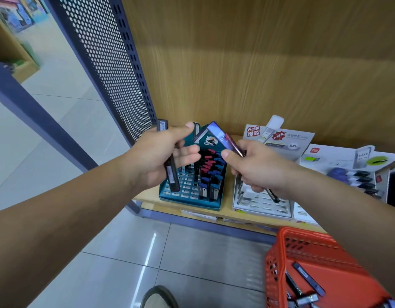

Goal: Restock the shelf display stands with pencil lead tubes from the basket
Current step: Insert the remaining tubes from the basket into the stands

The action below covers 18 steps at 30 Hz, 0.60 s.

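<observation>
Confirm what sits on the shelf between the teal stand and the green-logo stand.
A white stand, slots mostly empty, sits between the teal stand and green-logo stand. The right hand, gripping tubes, partly covers it in the head view.

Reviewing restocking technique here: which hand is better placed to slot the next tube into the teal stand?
Probably the left. The left hand grips a dark tube hanging nearly upright, its lower end at the empty slots of the teal stand. The right hand holds its tubes tilted, nearer the white stand.
</observation>
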### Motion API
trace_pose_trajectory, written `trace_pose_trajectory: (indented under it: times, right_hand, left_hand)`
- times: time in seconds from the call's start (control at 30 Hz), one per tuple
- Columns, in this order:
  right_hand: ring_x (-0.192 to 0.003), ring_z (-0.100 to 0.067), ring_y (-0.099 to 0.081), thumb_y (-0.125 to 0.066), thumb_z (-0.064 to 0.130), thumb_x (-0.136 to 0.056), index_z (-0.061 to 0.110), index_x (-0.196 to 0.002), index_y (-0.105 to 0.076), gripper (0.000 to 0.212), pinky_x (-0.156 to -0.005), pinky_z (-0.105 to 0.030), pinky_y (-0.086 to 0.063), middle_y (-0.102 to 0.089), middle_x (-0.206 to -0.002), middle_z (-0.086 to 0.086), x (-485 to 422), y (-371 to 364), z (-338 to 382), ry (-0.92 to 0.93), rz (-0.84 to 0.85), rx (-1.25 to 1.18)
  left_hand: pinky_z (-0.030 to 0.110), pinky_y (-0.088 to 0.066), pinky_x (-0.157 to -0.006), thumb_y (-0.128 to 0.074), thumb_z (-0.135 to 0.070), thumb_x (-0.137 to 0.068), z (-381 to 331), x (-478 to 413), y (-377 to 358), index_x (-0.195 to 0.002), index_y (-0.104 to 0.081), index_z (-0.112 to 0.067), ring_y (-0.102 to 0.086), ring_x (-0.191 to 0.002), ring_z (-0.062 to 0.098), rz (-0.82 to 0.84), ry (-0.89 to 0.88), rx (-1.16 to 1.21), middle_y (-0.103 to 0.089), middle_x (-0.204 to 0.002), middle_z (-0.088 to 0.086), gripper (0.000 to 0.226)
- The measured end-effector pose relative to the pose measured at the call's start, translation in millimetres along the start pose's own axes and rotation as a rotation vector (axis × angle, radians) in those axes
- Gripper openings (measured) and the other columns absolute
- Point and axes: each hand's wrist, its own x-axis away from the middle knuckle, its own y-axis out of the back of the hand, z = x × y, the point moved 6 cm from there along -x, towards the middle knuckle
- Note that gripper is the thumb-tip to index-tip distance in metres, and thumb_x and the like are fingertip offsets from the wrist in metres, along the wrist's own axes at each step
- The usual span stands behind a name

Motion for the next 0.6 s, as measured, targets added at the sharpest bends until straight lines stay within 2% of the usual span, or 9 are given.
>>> trace_pose_trajectory:
  times: [0.07,0.13,0.2,0.23,0.33,0.43,0.5,0.6]
  right_hand:
    - [-0.055,-0.014,-0.043,-0.052,0.044,-0.105,0.019,-0.095,-0.053,0.027,-0.05,-0.027,-0.034,-0.051,-0.072,-0.002,-0.9,-2.5,6.0,0.056,-0.038,0.209]
    - [-0.067,-0.017,-0.057,-0.052,0.046,-0.104,0.021,-0.093,-0.053,0.028,-0.059,-0.033,-0.044,-0.058,-0.076,0.0,-1.0,-7.5,12.8,0.11,-0.056,0.335]
    - [-0.084,-0.02,-0.067,-0.051,0.047,-0.104,0.023,-0.1,-0.059,0.026,-0.077,-0.038,-0.056,-0.068,-0.089,-0.002,-1.4,-13.9,18.8,0.165,-0.052,0.357]
    - [-0.087,-0.021,-0.068,-0.051,0.047,-0.103,0.024,-0.1,-0.06,0.025,-0.08,-0.039,-0.057,-0.07,-0.091,-0.001,-0.3,-16.7,21.7,0.179,-0.054,0.353]
    - [-0.074,-0.017,-0.062,-0.053,0.052,-0.101,0.022,-0.086,-0.051,0.033,-0.064,-0.032,-0.05,-0.063,-0.079,0.002,3.4,-16.9,27.0,0.177,-0.084,0.419]
    - [-0.047,-0.009,-0.051,-0.059,0.062,-0.095,0.016,-0.082,-0.05,0.049,-0.042,-0.023,-0.041,-0.053,-0.062,0.005,4.7,-19.1,29.5,0.168,-0.005,0.381]
    - [-0.04,-0.006,-0.042,-0.059,0.072,-0.088,0.017,-0.082,-0.05,0.056,-0.041,-0.02,-0.033,-0.044,-0.054,0.009,1.0,-17.8,23.5,0.147,0.026,0.299]
    - [-0.044,-0.01,-0.035,-0.05,0.08,-0.085,0.007,-0.099,-0.054,0.074,-0.043,-0.023,-0.029,-0.038,-0.066,0.001,-4.8,-8.4,5.5,0.094,-0.006,0.135]
  left_hand:
    - [0.024,-0.04,-0.04,-0.083,-0.034,-0.086,1.5,3.1,-8.6,-0.086,-0.06,-0.014,-0.046,-0.046,0.012,0.037,-0.052,-0.196,-0.044,-0.068,0.003,0.03]
    - [0.023,-0.024,-0.041,-0.084,-0.043,-0.082,4.0,9.3,-21.6,-0.078,-0.054,-0.018,-0.032,-0.046,0.013,0.093,-0.088,-0.359,-0.041,-0.066,0.005,0.04]
    - [0.022,-0.022,-0.041,-0.085,-0.042,-0.082,4.7,13.9,-31.2,-0.079,-0.059,-0.014,-0.031,-0.045,0.014,0.116,-0.101,-0.413,-0.048,-0.065,0.007,0.038]
    - [0.022,-0.024,-0.04,-0.086,-0.036,-0.083,3.9,13.7,-31.9,-0.078,-0.06,-0.012,-0.034,-0.044,0.013,0.099,-0.104,-0.43,-0.054,-0.064,0.008,0.036]
    - [0.022,-0.028,-0.039,-0.086,-0.018,-0.082,-0.4,11.2,-25.5,-0.067,-0.057,-0.013,-0.044,-0.044,0.014,0.032,-0.112,-0.426,-0.058,-0.061,0.011,0.033]
    - [0.022,-0.029,-0.038,-0.086,-0.008,-0.08,-3.3,8.6,-16.9,-0.071,-0.055,-0.014,-0.048,-0.049,0.015,0.005,-0.088,-0.355,-0.057,-0.061,0.012,0.033]
    - [0.022,-0.029,-0.036,-0.085,-0.003,-0.08,-9.1,4.6,-4.1,-0.079,-0.055,-0.014,-0.05,-0.049,0.014,-0.037,-0.088,-0.304,-0.059,-0.058,0.008,0.031]
    - [0.022,-0.033,-0.037,-0.086,-0.007,-0.081,-25.3,-1.5,25.6,-0.096,-0.061,-0.007,-0.053,-0.05,0.012,-0.119,-0.152,-0.325,-0.066,-0.068,0.009,0.03]
